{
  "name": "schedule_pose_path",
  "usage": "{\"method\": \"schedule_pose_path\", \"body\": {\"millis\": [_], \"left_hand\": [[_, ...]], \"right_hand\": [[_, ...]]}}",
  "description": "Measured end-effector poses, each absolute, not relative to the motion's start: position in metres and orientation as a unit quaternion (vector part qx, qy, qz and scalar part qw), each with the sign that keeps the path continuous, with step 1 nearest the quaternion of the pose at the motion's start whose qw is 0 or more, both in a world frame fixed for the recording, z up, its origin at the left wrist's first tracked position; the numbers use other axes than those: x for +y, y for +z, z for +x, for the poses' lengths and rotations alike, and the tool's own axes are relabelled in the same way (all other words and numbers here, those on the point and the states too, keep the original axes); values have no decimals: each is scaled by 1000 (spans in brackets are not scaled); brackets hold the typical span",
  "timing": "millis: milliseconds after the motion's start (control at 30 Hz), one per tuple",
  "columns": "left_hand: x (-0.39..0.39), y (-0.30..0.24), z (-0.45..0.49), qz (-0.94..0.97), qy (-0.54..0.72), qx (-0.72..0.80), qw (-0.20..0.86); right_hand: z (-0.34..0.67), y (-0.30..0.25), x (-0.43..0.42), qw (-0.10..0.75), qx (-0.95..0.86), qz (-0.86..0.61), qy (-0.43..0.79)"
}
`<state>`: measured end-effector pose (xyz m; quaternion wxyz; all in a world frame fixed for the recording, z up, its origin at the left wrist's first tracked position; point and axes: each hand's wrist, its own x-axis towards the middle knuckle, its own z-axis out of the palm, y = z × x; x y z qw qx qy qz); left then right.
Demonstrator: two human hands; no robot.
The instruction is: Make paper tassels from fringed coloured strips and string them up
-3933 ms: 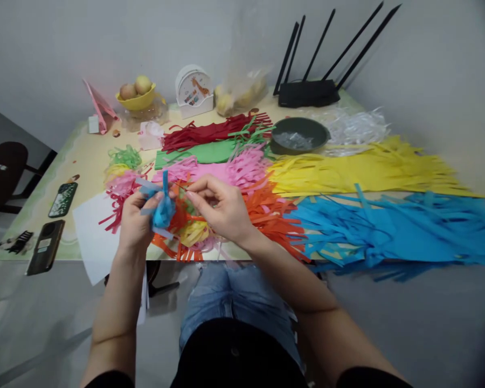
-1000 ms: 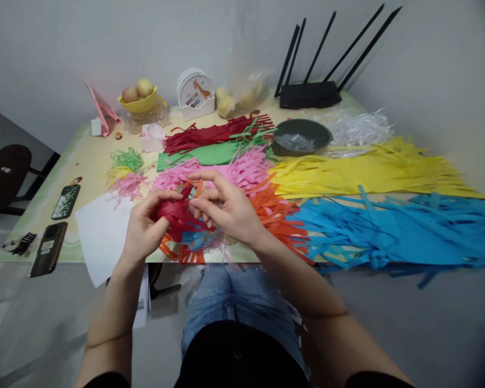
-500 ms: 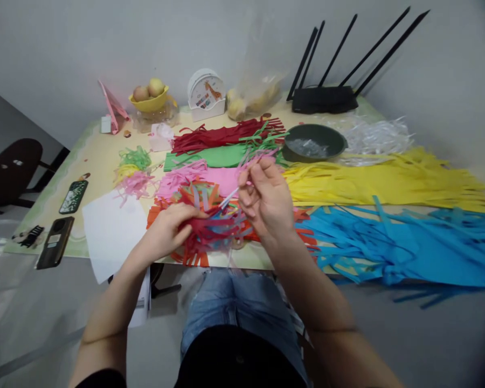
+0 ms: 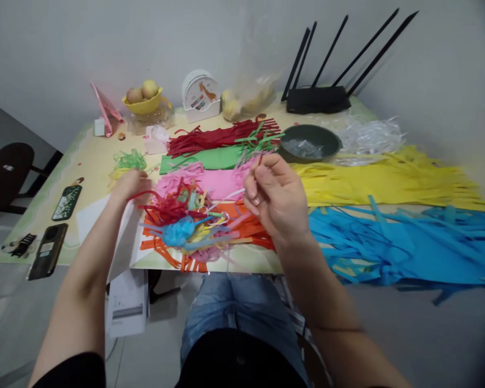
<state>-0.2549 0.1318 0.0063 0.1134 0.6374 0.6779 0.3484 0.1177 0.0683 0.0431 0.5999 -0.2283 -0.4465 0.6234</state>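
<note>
Holding: right hand [image 4: 277, 202] pinched a pale strip [image 4: 228, 196] between thumb and forefingers, with the other fingers curled in. The strip ran off toward 8 o'clock into the bundle.
Left hand: left hand [image 4: 131, 184] sat at 10 o'clock of the bundle, back up and fingers curled under. A red strip [image 4: 143, 193] led out from beneath it; couldn't tell if it was gripped.
Bundle: mixed strip bundle [image 4: 181, 223] (red, blue, yellow, pink) lay at 6 o'clock on the table [image 4: 97, 161], near the edge, on the orange fringed sheet [image 4: 250, 229] and between the hands.
Handling: judged very light, limp, and easy to crease or tear. The strips were tangled, so pulling one would likely drag its neighbours.
Grip point: fingertip pinch near a strip's end, or a loose cup around the bundle's middle. No squeeze needed.
Around: pink sheet [image 4: 218, 183] at 12 o'clock of the bundle, with the green sheet [image 4: 202, 159] and red strips [image 4: 210, 137] beyond it. Yellow sheet [image 4: 380, 180] was at 2 o'clock and blue sheet [image 4: 408, 242] at 3 o'clock, overhanging the edge. Dark bowl [image 4: 309, 143] and router [image 4: 317, 99] were at 1 o'clock. White paper [image 4: 121, 237] was at 9 o'clock, with two phones [image 4: 67, 202] further out.
In the way: orange and pink fringes touched the bundle and could snag. Nothing hard sat near either hand.
</note>
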Motion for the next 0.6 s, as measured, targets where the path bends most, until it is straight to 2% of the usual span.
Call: {"method": "schedule_pose_path", "body": {"millis": [133,267,333,467,600], "left_hand": [[137,-12,-254,632,309,706,84],[118,13,-239,626,342,699,52],[99,28,-217,621,400,669,84],[56,46,-158,587,537,560,230],[30,51,-122,573,557,531,281]], "right_hand": [[116,39,71,582,-471,-219,625],[110,33,76,560,-525,-223,601],[103,32,76,538,-572,-232,574],[84,32,68,492,-667,-260,495],[76,32,55,477,-707,-273,446]]}}
